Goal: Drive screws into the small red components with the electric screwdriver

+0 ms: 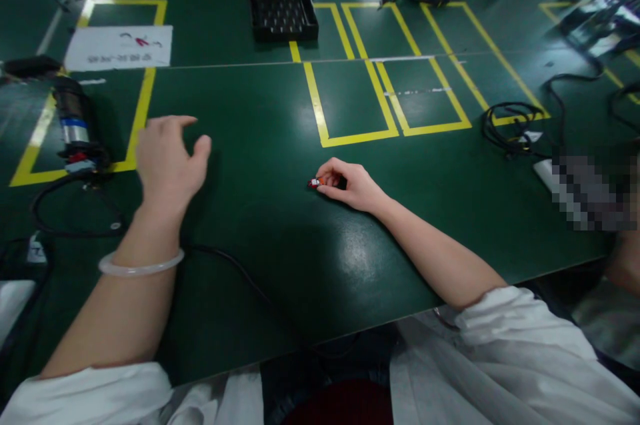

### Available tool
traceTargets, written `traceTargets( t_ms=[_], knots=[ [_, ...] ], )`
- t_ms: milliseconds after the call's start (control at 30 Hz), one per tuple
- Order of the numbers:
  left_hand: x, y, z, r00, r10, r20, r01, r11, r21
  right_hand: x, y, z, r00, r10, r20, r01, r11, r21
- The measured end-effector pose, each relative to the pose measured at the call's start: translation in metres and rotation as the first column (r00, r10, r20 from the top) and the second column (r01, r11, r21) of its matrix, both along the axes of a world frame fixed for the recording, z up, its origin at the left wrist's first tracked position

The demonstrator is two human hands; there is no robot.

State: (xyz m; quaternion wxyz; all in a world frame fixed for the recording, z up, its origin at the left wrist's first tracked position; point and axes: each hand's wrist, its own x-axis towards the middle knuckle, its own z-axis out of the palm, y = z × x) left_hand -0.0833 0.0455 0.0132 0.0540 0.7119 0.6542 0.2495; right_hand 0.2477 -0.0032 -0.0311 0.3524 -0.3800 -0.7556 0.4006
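Observation:
My right hand (347, 185) is closed in a pinch over the middle of the green table (260, 145). Between its thumb and fingers sits a small red, white and orange part (315, 182), too small to name; the fingers cover some of it. My left hand (171, 157) is raised at the left, fingers apart and thumb spread, with nothing in it. Nearest to that hand is a dark cylindrical tool (76, 122) with a silver and blue band, lying by the yellow tape. A pale bangle (141, 264) circles my left wrist.
A black tray (285, 28) with rows of small pieces stands at the far side, near another person's hands. A white printed sheet (119, 48) lies far left. Yellow tape rectangles mark the table. A coiled black cable (513, 125) is at right; another cable (240, 268) crosses the near side.

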Motion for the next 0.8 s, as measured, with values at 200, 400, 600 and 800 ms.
traceTargets(
  t_ms=[200,400,600,800],
  knots=[
    [-0.077,0.003,-0.003,0.873,0.444,-0.203,-0.457,0.889,-0.025,-0.001,0.0,0.0,1.0,0.0,0.006,0.0,1.0,-0.017],
    [-0.112,0.009,-0.013,0.809,0.517,-0.281,-0.57,0.807,-0.155,-0.001,0.0,0.001,1.0,-0.003,-0.013,0.002,1.0,-0.023],
    [-0.115,0.012,-0.01,0.746,0.558,-0.364,-0.636,0.759,-0.14,-0.001,0.0,-0.001,1.0,-0.01,-0.01,0.009,1.0,-0.008],
    [-0.142,0.02,-0.019,0.74,0.565,-0.365,-0.645,0.751,-0.143,-0.001,0.0,-0.001,1.0,-0.008,-0.007,0.008,1.0,0.007]
  ],
)
